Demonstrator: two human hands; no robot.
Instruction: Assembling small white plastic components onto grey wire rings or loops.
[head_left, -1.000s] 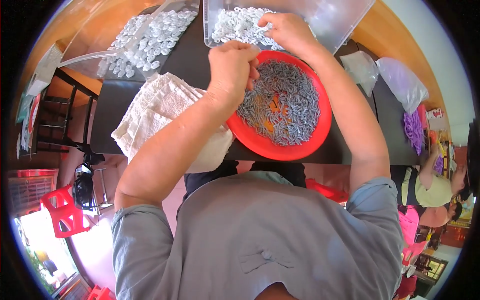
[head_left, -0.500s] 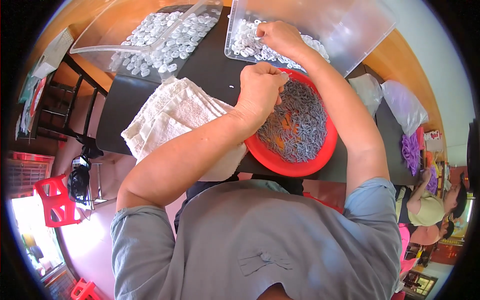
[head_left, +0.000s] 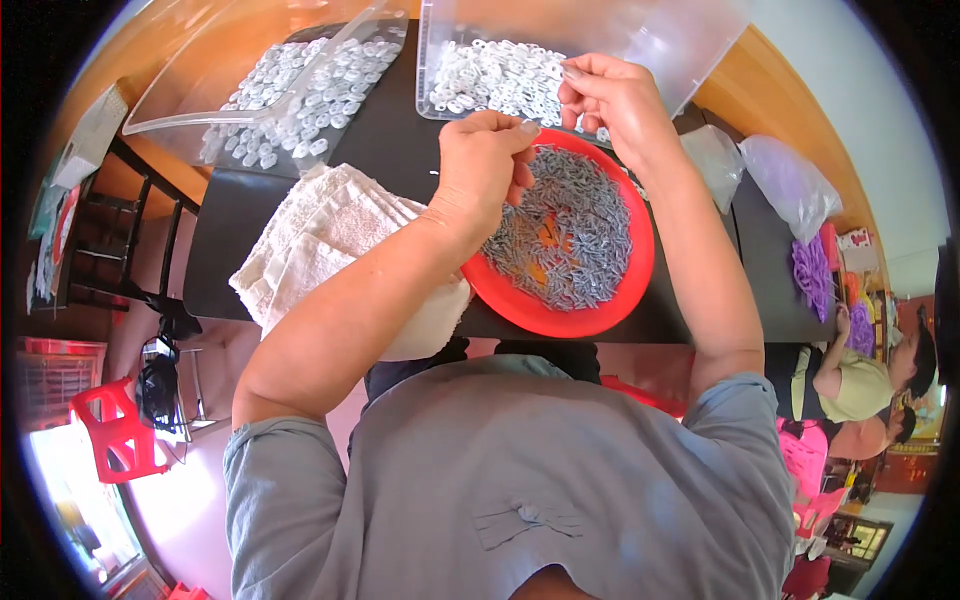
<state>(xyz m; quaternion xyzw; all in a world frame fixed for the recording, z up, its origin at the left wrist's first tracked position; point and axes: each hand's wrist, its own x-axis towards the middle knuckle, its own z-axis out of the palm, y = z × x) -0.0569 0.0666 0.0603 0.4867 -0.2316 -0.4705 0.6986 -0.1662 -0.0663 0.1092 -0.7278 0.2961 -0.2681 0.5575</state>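
Observation:
A red basin [head_left: 641,262] full of small grey screws [head_left: 590,230] stands in front of me, with some orange showing among them. My left hand [head_left: 483,165] is over its far left rim, thumb and fingers pinched together; what they hold is too small to make out. Farther right, my right hand [head_left: 618,105] hovers between the basin and a clear plastic bin [head_left: 660,45]. Its thumb and forefinger are pinched, the other fingers curled; whether a piece is between them is unclear. Small white plastic pieces [head_left: 500,75] with holes cover the bin's floor.
Another clear bin [head_left: 165,125] at the far left holds more white pieces [head_left: 290,100]. Folded white towels [head_left: 330,230] lie left of the basin. Plastic bags [head_left: 790,185] and a purple bundle [head_left: 812,278] are at the right. Another person [head_left: 860,385] sits beyond the table's right end.
My right hand has come out of the bin of white pieces, towards me and nearer the basin. The left hand stays pinched over the basin's rim. The whole view has shifted slightly.

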